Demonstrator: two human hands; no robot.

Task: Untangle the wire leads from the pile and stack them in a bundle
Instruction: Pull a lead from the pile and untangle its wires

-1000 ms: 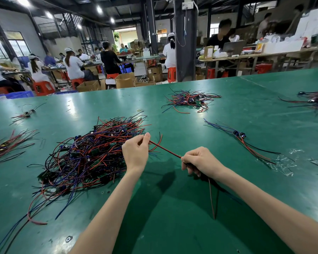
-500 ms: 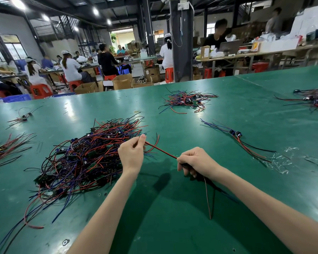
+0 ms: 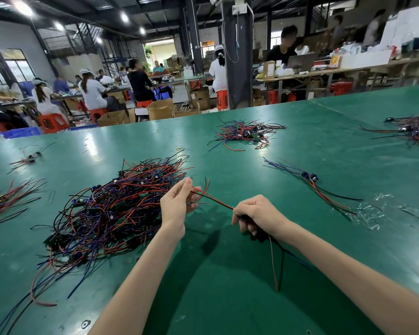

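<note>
counter (image 3: 10, 262): green, glossy, carrying all the wires.
left-edge wires (image 3: 7, 199): a loose sheaf of red and dark strands at the counter's left edge, apart from the pile.
pile (image 3: 111, 213): tangled red, blue and black wire leads with small green boards, left of centre, with strands trailing toward the near edge.
left hand (image 3: 177, 204): raised at the pile's right edge, thumb and fingertips pinching the held lead.
held lead (image 3: 213, 200): red and black, stretched between both hands, slanting down to the right above the counter.
right hand (image 3: 257, 213): fingers curled round the held lead, and its red and dark tails hang below the fist.
far pile (image 3: 244, 134): a smaller tangle further back.
bundle (image 3: 324, 189): a few leads laid side by side, right of the hands and well apart from the pile.
plastic film (image 3: 373, 213): clear and crumpled, beside the bundle's near end.
right-edge wires (image 3: 414, 131): another tangle, far right.
</note>
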